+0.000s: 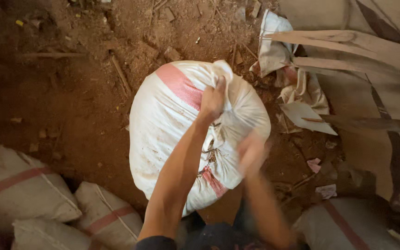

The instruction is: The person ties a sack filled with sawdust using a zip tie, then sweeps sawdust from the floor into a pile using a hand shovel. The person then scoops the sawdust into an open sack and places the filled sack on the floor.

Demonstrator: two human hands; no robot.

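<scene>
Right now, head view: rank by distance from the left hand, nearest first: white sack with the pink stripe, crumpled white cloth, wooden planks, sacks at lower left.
1. white sack: under the left hand, which grips its gathered top.
2. crumpled white cloth: upper right of the hand, on the dirt.
3. wooden planks: farther right, beyond the cloth.
4. lower-left sacks: bottom left corner, farthest.

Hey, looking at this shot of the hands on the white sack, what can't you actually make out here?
- Right hand, head view: motion blur smears the fingers, so its grip cannot be told.
- White sack: contents hidden by the woven cloth; its near end covered by the forearms.
- Left hand: fingertips buried in the bunched sack mouth.
- Striped sacks: cut off by the left and bottom edges.
</scene>
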